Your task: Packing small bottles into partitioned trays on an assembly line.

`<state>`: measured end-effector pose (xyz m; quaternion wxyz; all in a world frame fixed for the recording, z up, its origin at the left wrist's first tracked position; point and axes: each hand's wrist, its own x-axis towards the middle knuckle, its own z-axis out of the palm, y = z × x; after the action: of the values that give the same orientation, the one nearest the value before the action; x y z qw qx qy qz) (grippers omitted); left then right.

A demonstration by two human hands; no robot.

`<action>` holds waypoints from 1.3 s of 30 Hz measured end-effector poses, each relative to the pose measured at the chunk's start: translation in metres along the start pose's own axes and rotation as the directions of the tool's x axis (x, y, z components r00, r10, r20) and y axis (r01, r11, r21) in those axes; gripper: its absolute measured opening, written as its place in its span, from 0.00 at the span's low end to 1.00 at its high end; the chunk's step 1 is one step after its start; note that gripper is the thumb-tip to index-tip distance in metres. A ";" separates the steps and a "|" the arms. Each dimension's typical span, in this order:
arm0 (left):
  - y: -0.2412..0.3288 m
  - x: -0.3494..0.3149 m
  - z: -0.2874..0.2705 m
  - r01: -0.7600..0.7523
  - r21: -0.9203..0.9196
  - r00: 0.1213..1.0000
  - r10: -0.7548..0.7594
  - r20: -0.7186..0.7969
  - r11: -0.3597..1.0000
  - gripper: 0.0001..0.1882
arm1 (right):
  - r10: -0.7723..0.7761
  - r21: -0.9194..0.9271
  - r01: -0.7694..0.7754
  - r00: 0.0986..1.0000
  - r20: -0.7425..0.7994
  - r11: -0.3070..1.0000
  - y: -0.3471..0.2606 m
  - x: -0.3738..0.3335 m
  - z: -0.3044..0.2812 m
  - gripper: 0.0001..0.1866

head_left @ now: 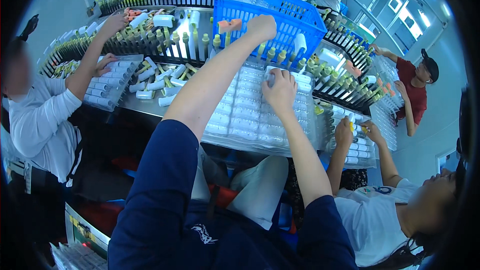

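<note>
Reader: Which step is in hand?

Author: Centre: the right hand (280, 90), fingers bent and spread, rests over white cylinders (303, 78) in the upper right part of a clear compartmented tray (245, 115); whether it grips one or only steadies it cannot be told. Beyond it, upper centre: the left hand (262, 27), closed in a fist above the upright posts (271, 53) and in front of a blue crate (290, 26); anything inside the fist is hidden. The step is judged to be the handling of pieces between posts and tray, one hand serving each.

Reader: And what does the next move call for?

Author: Probably a clean lift clear of the posts, with the right hand's cylinder kept seated.

Reader: The counts?

Author: Nearest, one tray; its cylinders, partly covered, show as a few along the upper right. Left of centre, a loose pile (160, 82) overlaps too much to count. Among the posts nearest the left hand, one orange piece (229, 26) and one white cap (300, 43); the posts are too many and too hidden to number. Behind, one large crate. Around the frame, at least five co-workers, one of them at the left (47, 115) in white.
</note>
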<state>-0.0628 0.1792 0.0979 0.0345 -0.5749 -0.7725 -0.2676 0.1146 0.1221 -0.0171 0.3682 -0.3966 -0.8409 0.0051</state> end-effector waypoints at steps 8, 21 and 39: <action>-0.016 -0.055 0.030 -0.313 0.515 0.814 0.505 -0.288 0.798 0.19 | 0.065 0.023 -0.066 0.997 0.041 0.998 0.013 0.001 -0.002 0.18; -0.122 -0.020 -0.052 0.004 0.436 0.855 0.223 -0.468 0.900 0.33 | 0.024 0.135 -0.019 0.999 -0.032 0.991 0.017 0.004 0.008 0.16; -0.242 -0.053 -0.082 0.232 0.704 0.921 0.082 -0.381 0.671 0.30 | 0.099 0.351 -0.031 0.979 -0.176 0.936 -0.014 0.023 -0.026 0.20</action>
<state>-0.2854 0.0489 0.0584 0.4018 -0.4152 -0.8152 -0.0409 0.1119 0.1206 0.0206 0.5108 -0.3519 -0.7740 0.1274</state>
